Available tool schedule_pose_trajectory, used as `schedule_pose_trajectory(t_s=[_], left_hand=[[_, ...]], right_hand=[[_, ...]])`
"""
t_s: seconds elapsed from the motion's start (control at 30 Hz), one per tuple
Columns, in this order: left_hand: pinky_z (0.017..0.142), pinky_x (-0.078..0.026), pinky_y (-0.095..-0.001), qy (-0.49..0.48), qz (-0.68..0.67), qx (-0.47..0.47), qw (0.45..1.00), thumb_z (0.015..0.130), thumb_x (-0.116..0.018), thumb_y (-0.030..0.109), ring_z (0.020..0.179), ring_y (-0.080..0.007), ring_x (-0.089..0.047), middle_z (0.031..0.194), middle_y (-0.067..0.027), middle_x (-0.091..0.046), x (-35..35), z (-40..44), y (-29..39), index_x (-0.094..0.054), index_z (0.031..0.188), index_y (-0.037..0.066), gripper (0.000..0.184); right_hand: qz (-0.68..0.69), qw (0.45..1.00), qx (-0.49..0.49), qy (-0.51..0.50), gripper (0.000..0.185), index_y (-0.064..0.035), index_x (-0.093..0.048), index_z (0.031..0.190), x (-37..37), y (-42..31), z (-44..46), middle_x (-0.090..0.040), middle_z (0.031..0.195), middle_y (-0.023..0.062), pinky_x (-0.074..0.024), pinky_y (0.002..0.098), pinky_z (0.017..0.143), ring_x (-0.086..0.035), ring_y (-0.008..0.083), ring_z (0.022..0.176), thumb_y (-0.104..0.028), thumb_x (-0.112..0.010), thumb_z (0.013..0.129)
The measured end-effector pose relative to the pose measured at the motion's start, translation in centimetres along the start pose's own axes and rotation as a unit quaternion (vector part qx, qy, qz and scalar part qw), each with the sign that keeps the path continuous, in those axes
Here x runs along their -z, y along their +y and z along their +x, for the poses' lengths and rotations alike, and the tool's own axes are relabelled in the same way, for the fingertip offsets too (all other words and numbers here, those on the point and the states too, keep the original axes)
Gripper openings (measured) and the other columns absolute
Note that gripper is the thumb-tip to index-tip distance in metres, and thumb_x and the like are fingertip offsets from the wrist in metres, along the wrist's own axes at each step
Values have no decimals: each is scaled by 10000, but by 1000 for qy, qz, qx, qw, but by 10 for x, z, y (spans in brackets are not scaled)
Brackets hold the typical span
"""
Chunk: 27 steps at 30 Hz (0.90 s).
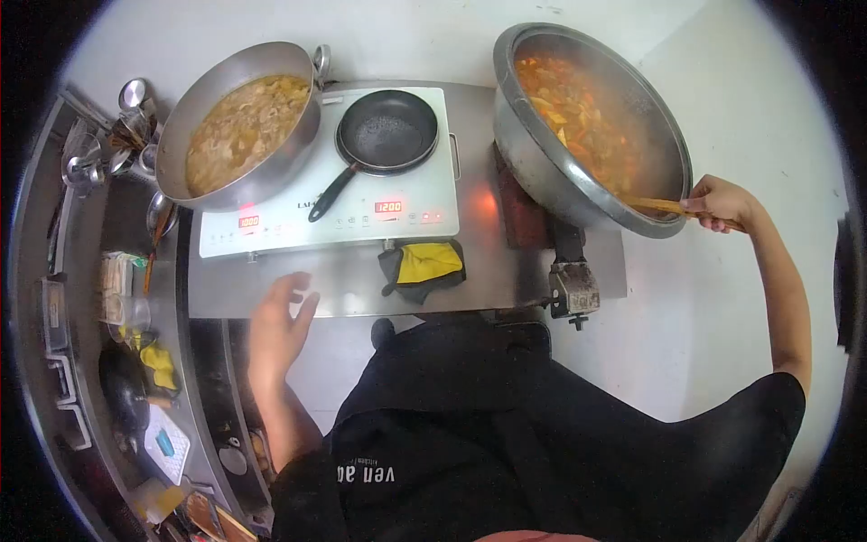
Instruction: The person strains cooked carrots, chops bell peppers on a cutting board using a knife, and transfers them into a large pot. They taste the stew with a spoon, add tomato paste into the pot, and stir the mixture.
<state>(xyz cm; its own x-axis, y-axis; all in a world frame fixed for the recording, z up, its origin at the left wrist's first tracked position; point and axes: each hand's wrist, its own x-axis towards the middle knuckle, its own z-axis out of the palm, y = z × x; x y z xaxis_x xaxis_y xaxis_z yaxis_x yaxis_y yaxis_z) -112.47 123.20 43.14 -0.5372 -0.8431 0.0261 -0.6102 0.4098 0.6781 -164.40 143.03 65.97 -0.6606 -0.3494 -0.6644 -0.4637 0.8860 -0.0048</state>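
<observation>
the right hand [716,204] grips the wooden utensil [657,205], fingers curled round the shaft; the utensil extends left from the hand — long axis roughly left to right, across the near right rim of the large pot [553,176], its tip hidden in the stew [569,113]; the left hand [282,330], loosely spread and apparently empty, is at the near left counter [348,285] edge — well apart from the utensil

Left hand [280,325] loosely open, thumb apart from fingers, forearm [289,415] below. Right hand [718,206] closed, fingers curled, forearm [784,294] beyond fingers, slanting down.
</observation>
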Motion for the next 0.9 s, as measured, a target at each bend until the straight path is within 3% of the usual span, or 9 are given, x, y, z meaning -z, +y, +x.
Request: schedule_pose_trajectory(t_s=[0.1, 0.23, 0.3, 0.37, 0.53, 0.6, 0.63, 0.7, 0.9], left_hand=[[723, -487, -368, -21, -16, 13, 1000, 840, -636, 159, 814, -278, -638, 984, -134, -642, 0, 1, 7, -594, 1069, 45, 259], [723, -486, -371, -31, -39, -14, 999, 841, -639, 165, 815, -278, -639, 986, -132, -642, -13, 8, 17, -599, 1059, 42, 254], [559, -435, -287, -26, -34, -71, 997, 837, -649, 114, 757, -181, -638, 943, -94, -660, -23, 11, 21, -609, 1053, 47, 230], [554, -435, -287, -40, -31, -85, 995, 836, -652, 117, 751, -184, -641, 941, -94, -662, -27, 11, 28, -609, 1049, 45, 229], [544, -435, -290, -48, -28, -115, 992, 833, -659, 123, 746, -185, -645, 937, -93, -662, -35, 9, 36, -611, 1036, 43, 224], [544, -438, -295, -45, -14, -87, 995, 832, -663, 127, 747, -185, -647, 931, -95, -659, -36, 7, 35, -610, 1030, 40, 222], [544, -438, -295, -43, -14, -90, 995, 832, -663, 127, 747, -185, -647, 931, -95, -659, -37, 5, 37, -610, 1030, 40, 222], [701, -495, -366, -70, -26, -37, 996, 834, -648, 160, 794, -279, -645, 958, -138, -644, -36, 0, 40, -601, 1023, 35, 232], [706, -496, -378, -68, -18, -13, 997, 830, -654, 174, 797, -283, -645, 958, -138, -646, -36, -15, 42, -602, 1024, 34, 245]], right_hand=[[102, 995, 3, -6, 271, -10, -586, 749, -16, -3, 9, -458, 510, 0, -293, 236, 309, -376, 78, 351, -242, -600, 889], [207, 975, 81, 20, 238, -12, -573, 774, -32, -12, 53, -470, 539, 10, -321, 233, 317, -392, 73, 357, -219, -592, 889], [194, 967, 153, 58, 313, -5, -562, 690, -34, -18, 83, -455, 477, 14, -324, 259, 294, -411, 99, 339, -247, -609, 884], [168, 963, 172, 121, 334, -1, -539, 652, -33, -40, 78, -462, 478, 15, -349, 274, 310, -419, 115, 342, -229, -601, 889], [-161, 946, 141, 242, 178, 10, -649, 818, 36, -37, 83, -556, 544, 72, -423, 308, 368, -522, 155, 412, -162, -614, 853], [-200, 921, 108, 317, 159, -74, -698, 938, 56, -40, 44, -628, 637, 113, -487, 347, 465, -605, 214, 517, -164, -641, 822], [-198, 920, 107, 320, 159, -74, -698, 938, 66, -34, 44, -628, 637, 113, -487, 347, 465, -605, 214, 517, -164, -641, 822], [-362, 804, 155, 446, 185, -99, -707, 951, 86, -24, 51, -673, 756, 126, -522, 378, 592, -649, 270, 642, -201, -663, 802], [-419, 744, 139, 502, 132, -67, -694, 841, 85, -45, 125, -685, 849, 137, -544, 395, 689, -676, 305, 786, -117, -576, 804]])
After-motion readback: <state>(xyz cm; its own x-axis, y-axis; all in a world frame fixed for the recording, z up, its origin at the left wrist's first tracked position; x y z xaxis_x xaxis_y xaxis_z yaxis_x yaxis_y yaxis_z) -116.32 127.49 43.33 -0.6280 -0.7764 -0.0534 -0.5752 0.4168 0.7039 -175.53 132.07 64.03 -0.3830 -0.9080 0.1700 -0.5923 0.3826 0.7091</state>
